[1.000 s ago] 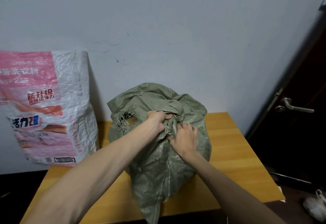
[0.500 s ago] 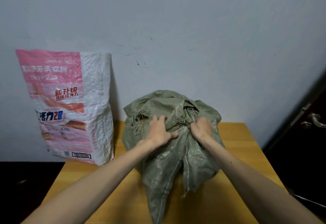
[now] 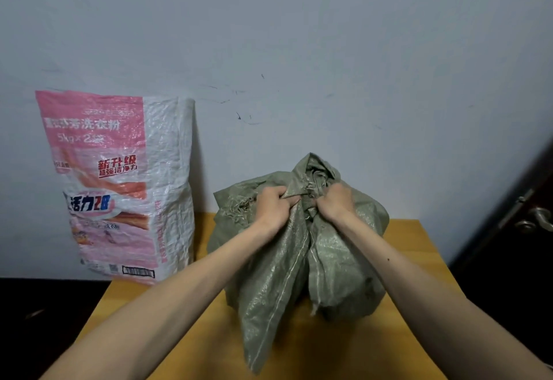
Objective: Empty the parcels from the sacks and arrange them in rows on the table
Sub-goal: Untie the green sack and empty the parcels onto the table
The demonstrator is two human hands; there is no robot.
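on wooden table [image 3: 413, 260], both hands [image 3: 302, 204] grip green sack [image 3: 338, 263].

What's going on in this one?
A person is working at the green sack on the wooden table. The left hand and right hand both grip its bunched, frayed top, apparently to open it. A pink and white sack stands at the table's back left against the wall. Nothing from the sacks lies on the table yet.

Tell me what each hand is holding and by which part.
Both hands grip the green sack at its bunched top: the left hand left of the gathered mouth, the right hand right of it.
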